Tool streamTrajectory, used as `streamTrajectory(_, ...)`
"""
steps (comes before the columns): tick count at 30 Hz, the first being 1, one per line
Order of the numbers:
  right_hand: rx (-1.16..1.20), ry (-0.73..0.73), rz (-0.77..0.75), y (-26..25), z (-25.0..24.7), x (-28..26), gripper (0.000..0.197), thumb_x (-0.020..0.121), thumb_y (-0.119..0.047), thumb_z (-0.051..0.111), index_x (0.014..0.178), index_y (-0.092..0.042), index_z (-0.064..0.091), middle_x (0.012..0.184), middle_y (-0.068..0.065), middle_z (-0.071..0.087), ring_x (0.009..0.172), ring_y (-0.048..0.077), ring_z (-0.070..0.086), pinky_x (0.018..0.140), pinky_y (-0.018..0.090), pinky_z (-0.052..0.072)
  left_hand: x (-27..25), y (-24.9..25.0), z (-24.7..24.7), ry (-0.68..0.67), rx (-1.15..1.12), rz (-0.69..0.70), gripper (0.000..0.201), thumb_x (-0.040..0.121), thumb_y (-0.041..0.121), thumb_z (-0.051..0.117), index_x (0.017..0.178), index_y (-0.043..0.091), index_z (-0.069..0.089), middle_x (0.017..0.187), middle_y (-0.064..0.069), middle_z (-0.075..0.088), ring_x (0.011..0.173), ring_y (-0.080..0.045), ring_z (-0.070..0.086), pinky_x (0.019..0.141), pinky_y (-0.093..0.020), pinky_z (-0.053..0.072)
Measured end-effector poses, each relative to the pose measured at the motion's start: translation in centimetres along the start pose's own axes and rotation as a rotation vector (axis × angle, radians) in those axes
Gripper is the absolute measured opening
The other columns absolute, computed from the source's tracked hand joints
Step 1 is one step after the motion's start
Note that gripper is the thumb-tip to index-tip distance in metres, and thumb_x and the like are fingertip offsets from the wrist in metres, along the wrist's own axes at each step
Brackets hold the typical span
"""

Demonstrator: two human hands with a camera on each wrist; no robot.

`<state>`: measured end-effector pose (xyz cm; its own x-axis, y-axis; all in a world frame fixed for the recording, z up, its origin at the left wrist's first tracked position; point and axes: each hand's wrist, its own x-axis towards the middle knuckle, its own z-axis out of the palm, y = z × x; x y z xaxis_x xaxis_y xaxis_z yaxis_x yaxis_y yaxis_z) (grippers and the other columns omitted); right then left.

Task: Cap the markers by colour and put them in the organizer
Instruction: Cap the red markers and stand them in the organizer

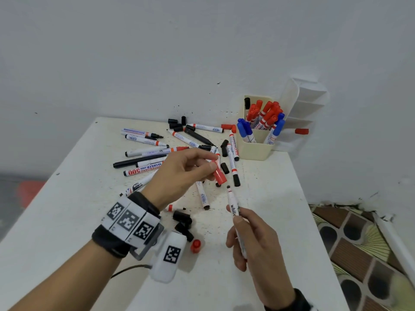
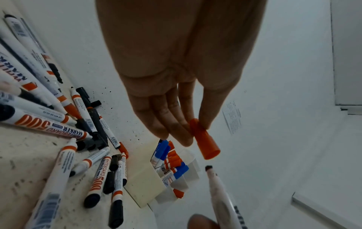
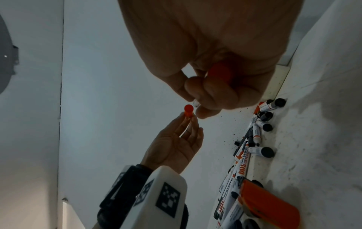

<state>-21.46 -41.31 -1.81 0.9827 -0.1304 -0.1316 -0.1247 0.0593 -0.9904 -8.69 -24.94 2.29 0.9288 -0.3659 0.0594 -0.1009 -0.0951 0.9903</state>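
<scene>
The red cap (image 1: 219, 175) is pinched between the thumb and fingertips of the left hand (image 1: 179, 173), its open mouth pointing down and toward the person; the left wrist view shows the thumb on one side and the fingers (image 2: 172, 124) on the other, the remaining fingers extended alongside. Just below the cap's mouth, apart from it by a small gap, is the dark tip of an uncapped white marker (image 1: 232, 202). The right hand (image 1: 251, 239) has its fingers and thumb curled around the lower barrel of that marker, holding it tip up and tilted slightly away. In the right wrist view the marker's red back end shows inside the closed fingers.

Beyond the left hand's pinch, on the white table (image 1: 67, 221), lies a scatter of uncapped markers (image 1: 143, 151) with loose black caps (image 1: 177, 125) among them. Under the left wrist, nearer the person, sit more black caps (image 1: 183, 217) and one loose red cap (image 1: 195, 246). Past and to the right of both hands stands the cream organizer (image 1: 256, 151), against the wall, holding red-capped and blue-capped markers upright. Another red cap (image 1: 301, 131) lies to the right of it, by a white shelf unit (image 1: 310, 102).
</scene>
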Motion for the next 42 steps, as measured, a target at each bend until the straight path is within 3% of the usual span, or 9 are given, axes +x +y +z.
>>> streamTrajectory(3, -0.001, -0.027, -0.015, -0.2, 0.4, 0.1, 0.022, 0.099, -0.017, 0.048, 0.107, -0.025, 0.067, 0.063, 0.010, 0.058, 0.040, 0.021, 0.030, 0.041, 0.028, 0.026, -0.3, -0.1, -0.2, -0.016, -0.010, 0.004, 0.019, 0.090, 0.014, 0.068, 0.107, 0.007, 0.066, 0.089, -0.012, 0.075, 0.085, -0.027, 0.073, 0.086, -0.036, 0.057)
streamTrajectory(8, 0.040, -0.058, -0.027, -0.6, 1.1, 0.3, 0.022, 0.100, -0.016, 0.048, 0.102, -0.026, 0.067, 0.062, 0.010, 0.055, 0.039, 0.018, 0.027, 0.040, 0.024, 0.026, -0.6, -0.4, 0.4, -0.126, -0.028, -0.018, 0.016, 0.086, 0.012, 0.070, 0.098, 0.003, 0.067, 0.090, -0.010, 0.076, 0.086, -0.026, 0.074, 0.084, -0.034, 0.059)
streamTrajectory(12, 0.046, -0.082, 0.012, -0.6, 1.5, 0.1, 0.023, 0.101, -0.017, 0.046, 0.114, -0.024, 0.064, 0.062, 0.009, 0.054, 0.038, 0.017, 0.027, 0.040, 0.023, 0.025, -0.5, -0.6, 0.6, -0.170, -0.073, -0.030, 0.011, 0.082, 0.016, 0.069, 0.090, 0.008, 0.066, 0.091, -0.014, 0.075, 0.085, -0.027, 0.073, 0.080, -0.030, 0.058)
streamTrajectory(17, -0.054, -0.134, -0.001, -0.7, 1.2, 0.3, 0.020, 0.102, -0.019, 0.042, 0.109, -0.019, 0.061, 0.062, 0.006, 0.058, 0.040, 0.021, 0.036, 0.039, 0.025, 0.029, 0.3, -1.2, -0.5, -0.183, -0.100, -0.066, 0.013, 0.090, 0.010, 0.065, 0.103, 0.007, 0.063, 0.094, -0.013, 0.072, 0.086, -0.025, 0.070, 0.086, -0.035, 0.057)
streamTrajectory(19, -0.062, -0.133, 0.022, -0.7, 1.0, 0.1, 0.020, 0.102, -0.019, 0.041, 0.109, -0.018, 0.060, 0.062, 0.008, 0.059, 0.040, 0.022, 0.040, 0.040, 0.025, 0.032, 0.8, -1.4, -1.3, -0.124, 0.031, -0.008, 0.016, 0.091, 0.010, 0.066, 0.108, 0.012, 0.065, 0.102, -0.009, 0.072, 0.089, -0.023, 0.069, 0.088, -0.034, 0.056)
streamTrajectory(21, -0.055, -0.093, 0.038, -0.7, 0.7, -0.1, 0.020, 0.102, -0.018, 0.041, 0.109, -0.016, 0.059, 0.063, 0.009, 0.060, 0.041, 0.023, 0.043, 0.041, 0.026, 0.036, 0.9, -1.5, -1.6, -0.144, 0.275, 0.064, 0.015, 0.090, 0.018, 0.070, 0.105, 0.019, 0.068, 0.099, 0.003, 0.072, 0.086, -0.010, 0.068, 0.085, -0.030, 0.056)
streamTrajectory(24, -0.030, -0.006, 0.041, -0.3, 0.1, -0.3, 0.019, 0.102, -0.017, 0.041, 0.107, -0.015, 0.059, 0.063, 0.010, 0.060, 0.042, 0.025, 0.046, 0.041, 0.027, 0.037, 0.3, -1.5, -1.0, -0.357, 0.625, 0.089, 0.014, 0.088, 0.028, 0.072, 0.100, 0.023, 0.069, 0.090, 0.014, 0.069, 0.081, 0.000, 0.063, 0.077, -0.023, 0.054)
streamTrajectory(28, -0.027, 0.031, 0.045, -0.2, -0.3, -0.4, 0.018, 0.102, -0.018, 0.042, 0.107, -0.016, 0.060, 0.063, 0.011, 0.060, 0.042, 0.026, 0.046, 0.041, 0.027, 0.037, -0.5, -2.3, 0.3, -0.565, 0.864, 0.109, 0.014, 0.087, 0.034, 0.071, 0.096, 0.024, 0.067, 0.090, 0.013, 0.068, 0.080, -0.002, 0.060, 0.075, -0.025, 0.052)
streamTrajectory(42, -0.064, 0.005, 0.071, 0.3, 0.1, -0.6, 0.015, 0.101, -0.018, 0.045, 0.109, -0.018, 0.058, 0.062, 0.010, 0.060, 0.042, 0.025, 0.047, 0.040, 0.027, 0.039, -1.9, -3.2, 0.6, -0.585, 0.907, 0.066, 0.030, 0.089, 0.047, 0.065, 0.110, 0.027, 0.059, 0.099, 0.014, 0.060, 0.086, -0.005, 0.057, 0.078, -0.027, 0.051)
